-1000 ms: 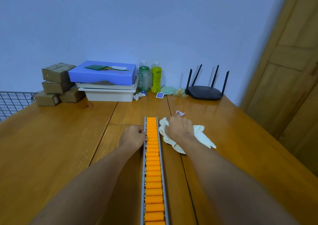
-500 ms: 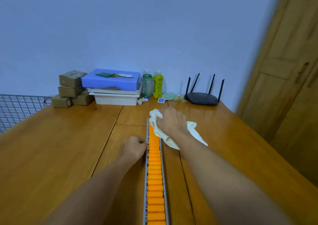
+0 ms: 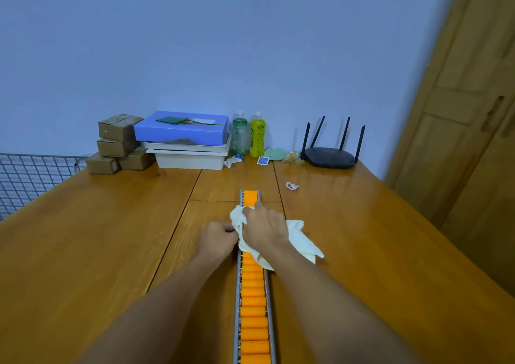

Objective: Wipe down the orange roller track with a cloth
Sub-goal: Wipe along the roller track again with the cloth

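Note:
The orange roller track [image 3: 253, 302], orange rollers in a grey metal frame, runs straight away from me down the middle of the wooden table [image 3: 97, 238]. My right hand [image 3: 264, 228] is closed on a pale cream cloth [image 3: 302, 242] and presses it onto the rollers near the track's far end. Part of the cloth trails to the right onto the table. My left hand [image 3: 218, 239] is curled against the left rail of the track, beside the cloth. The rollers under the cloth are hidden.
At the back stand brown cardboard boxes [image 3: 118, 143], a blue box on white trays [image 3: 182, 129], two bottles [image 3: 249, 135] and a black router [image 3: 330, 156]. A pink loop [image 3: 291, 186] lies beyond the track. A wire rack [image 3: 25, 180] is at left, a wooden door [image 3: 468, 129] at right.
My right hand lifted the cloth from the table right of the track onto the rollers and has drawn it back toward me. My left hand stayed at the left rail.

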